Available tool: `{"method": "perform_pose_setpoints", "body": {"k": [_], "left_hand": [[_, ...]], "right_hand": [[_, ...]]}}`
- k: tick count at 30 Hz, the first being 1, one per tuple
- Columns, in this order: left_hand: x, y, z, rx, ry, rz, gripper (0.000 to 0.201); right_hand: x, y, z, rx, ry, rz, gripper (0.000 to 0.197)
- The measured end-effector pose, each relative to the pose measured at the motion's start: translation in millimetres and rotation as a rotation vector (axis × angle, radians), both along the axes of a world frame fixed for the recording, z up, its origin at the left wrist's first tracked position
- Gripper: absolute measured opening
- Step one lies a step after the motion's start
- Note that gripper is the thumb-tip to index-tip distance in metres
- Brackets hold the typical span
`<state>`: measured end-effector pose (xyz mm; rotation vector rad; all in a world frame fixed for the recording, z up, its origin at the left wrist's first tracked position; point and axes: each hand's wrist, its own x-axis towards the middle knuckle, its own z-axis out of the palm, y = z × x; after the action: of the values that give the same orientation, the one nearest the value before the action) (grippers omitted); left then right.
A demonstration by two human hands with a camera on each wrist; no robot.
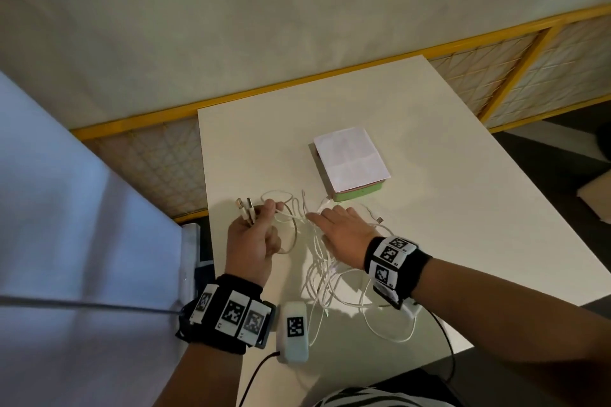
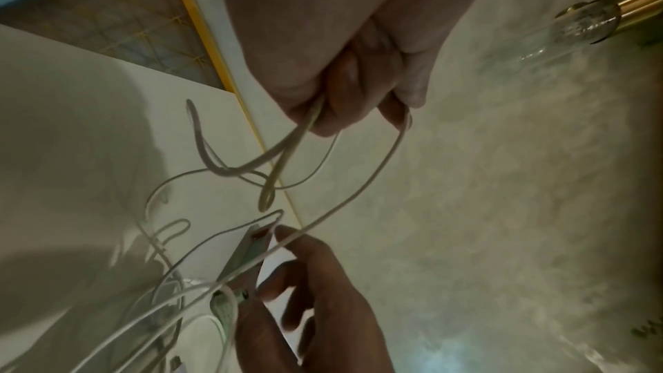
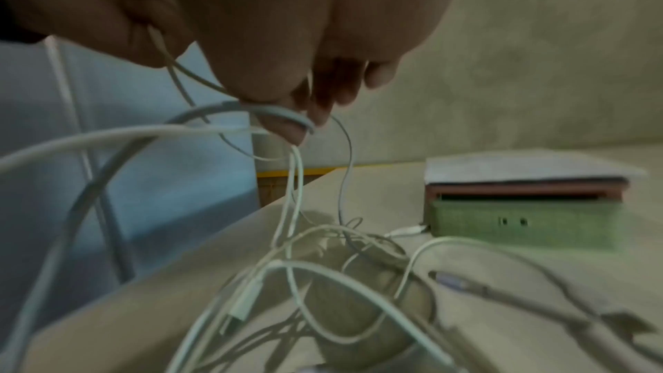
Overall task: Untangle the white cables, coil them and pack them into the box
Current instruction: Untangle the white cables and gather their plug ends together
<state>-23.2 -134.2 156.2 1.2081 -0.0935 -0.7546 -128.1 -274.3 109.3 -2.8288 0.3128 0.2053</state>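
Note:
A tangle of white cables [image 1: 324, 274] lies on the white table [image 1: 446, 208] in front of me. My left hand [image 1: 254, 235] grips two cable ends, whose USB plugs [image 1: 244, 210] stick out above the fist. In the left wrist view a strand [image 2: 344, 203] runs from that left hand [image 2: 358, 81] down to my right hand [image 2: 315, 294]. My right hand [image 1: 340, 231] hovers over the tangle and hooks strands [image 3: 107, 135] on its curled fingers [image 3: 287, 126]. The green box [image 1: 358, 196] stands just beyond, covered by a pink lid and a white paper [image 1: 350, 162].
A loose plug [image 1: 378, 219] lies right of my right hand. The table's left edge [image 1: 206, 195] runs close to my left hand, with a pale blue surface [image 1: 66, 225] beyond it. A yellow-framed lattice barrier [image 1: 496, 82] stands behind the table. Black wrist-rig wires [image 1: 443, 334] trail off the near edge.

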Motion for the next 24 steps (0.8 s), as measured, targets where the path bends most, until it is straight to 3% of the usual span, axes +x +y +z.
{"method": "perform_pose_setpoints", "body": {"k": [2, 10, 13, 15, 17, 20, 24], "left_hand": [[3.4, 2.6, 0.3, -0.001, -0.001, -0.004, 0.025], [9.1, 18.4, -10.0, 0.004, -0.004, 0.031, 0.022], [12.7, 26.1, -16.1, 0.054, -0.056, -0.002, 0.018], [10.0, 27.3, -17.9, 0.225, -0.17, -0.098, 0.036], [2.1, 23.2, -14.8, 0.36, -0.24, -0.157, 0.032], [-8.8, 11.3, -8.0, 0.393, -0.29, -0.186, 0.016], [-13.5, 1.5, 0.3, 0.396, -0.416, -0.216, 0.024]], "right_hand": [[3.5, -1.9, -2.7, 0.192, 0.032, -0.014, 0.042], [19.7, -9.0, -3.3, 0.474, 0.105, -0.056, 0.019], [24.7, -8.8, 3.9, 0.512, -0.065, -0.12, 0.014], [28.7, -8.2, 17.5, 0.556, -0.214, -0.17, 0.015], [33.0, -5.1, 38.0, 0.597, -0.314, -0.179, 0.014], [40.4, 2.6, 69.2, 0.691, -0.376, -0.161, 0.011], [45.1, 5.6, 92.0, 0.805, -0.411, -0.219, 0.009]]}}
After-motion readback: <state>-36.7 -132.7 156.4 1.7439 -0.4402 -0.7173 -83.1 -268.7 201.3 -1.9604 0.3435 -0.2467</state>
